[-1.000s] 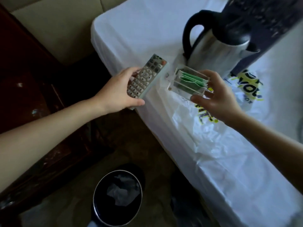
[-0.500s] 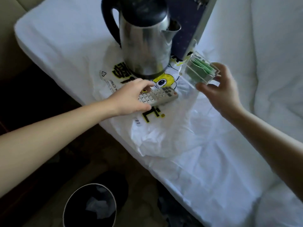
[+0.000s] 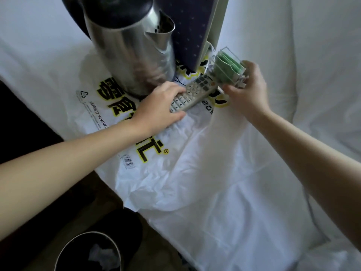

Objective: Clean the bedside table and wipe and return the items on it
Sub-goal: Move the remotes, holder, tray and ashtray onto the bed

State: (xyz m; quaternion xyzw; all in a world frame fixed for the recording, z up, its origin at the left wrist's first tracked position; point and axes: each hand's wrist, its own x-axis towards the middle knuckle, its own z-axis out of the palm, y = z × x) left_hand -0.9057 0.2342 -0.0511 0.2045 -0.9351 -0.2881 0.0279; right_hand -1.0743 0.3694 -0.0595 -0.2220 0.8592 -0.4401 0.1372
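Two holds, left hand (image 3: pixel 156 109) curled round remote (image 3: pixel 195 93), right hand (image 3: pixel 249 96) pinching box (image 3: pixel 227 70)

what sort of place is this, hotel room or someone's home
Most likely a hotel bedroom, though that is not certain: white bedding, a steel kettle and a clear box of green sachets of the guest-supply kind, a remote and a small bin alongside.

Silver kettle (image 3: pixel 132 55), grey remote (image 3: pixel 192 92), green sachets (image 3: pixel 227 68), white bag (image 3: pixel 175 173) with black-yellow print
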